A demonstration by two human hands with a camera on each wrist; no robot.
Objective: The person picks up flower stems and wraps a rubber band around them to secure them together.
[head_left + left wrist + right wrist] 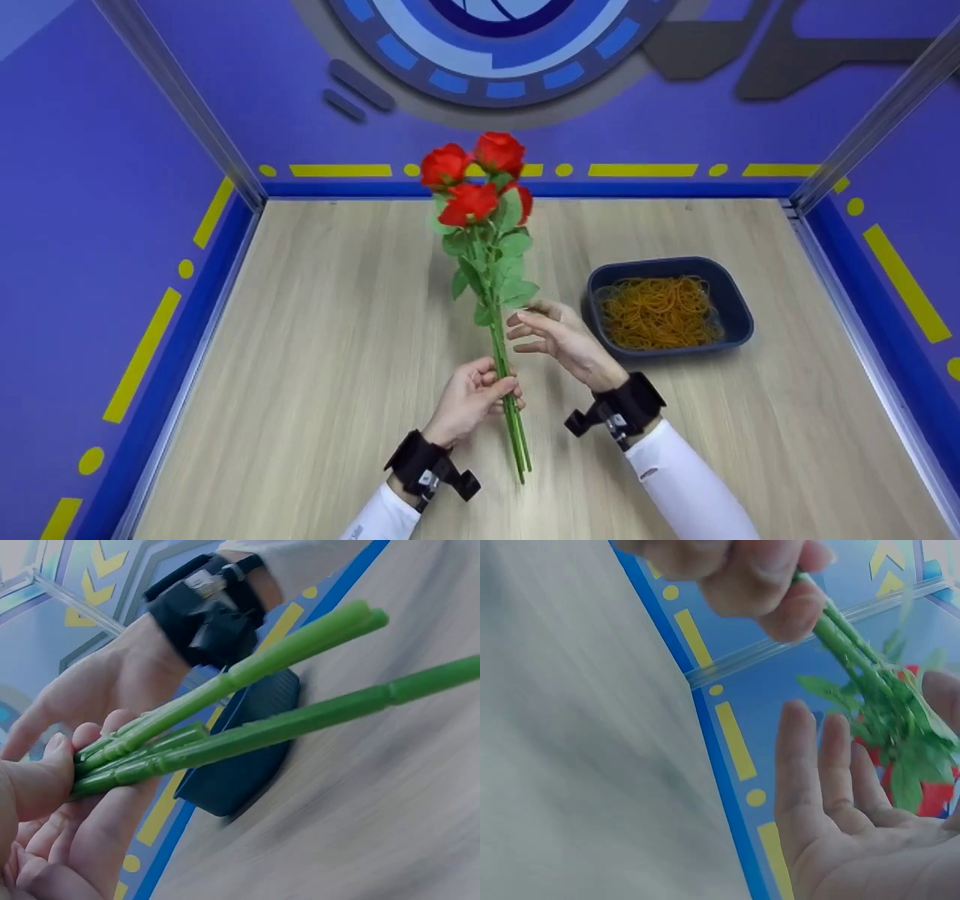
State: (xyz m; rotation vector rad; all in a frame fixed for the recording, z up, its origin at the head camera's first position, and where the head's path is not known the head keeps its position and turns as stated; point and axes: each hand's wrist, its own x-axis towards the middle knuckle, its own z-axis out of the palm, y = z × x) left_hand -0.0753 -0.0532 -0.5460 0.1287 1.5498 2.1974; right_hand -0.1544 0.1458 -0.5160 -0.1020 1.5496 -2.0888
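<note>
A bunch of red artificial roses (471,202) with green leaves is held upright, slightly tilted, above the table in the head view. My left hand (474,396) grips the green stems (501,352) partway down, thumb across the front. Below that grip the stem ends (315,652) stick out, uneven in length, in the left wrist view. My right hand (564,339) is beside the stems just under the leaves, its fingers loosely extended and holding nothing. In the right wrist view its fingers (799,765) stand apart near the leaves (907,772).
On the right of the wooden table (337,337) sits a dark blue tray (731,341) filled with orange-brown rubber bands (660,311), close to my right hand. Blue panels with yellow marks (645,170) wall the table at the back and both sides.
</note>
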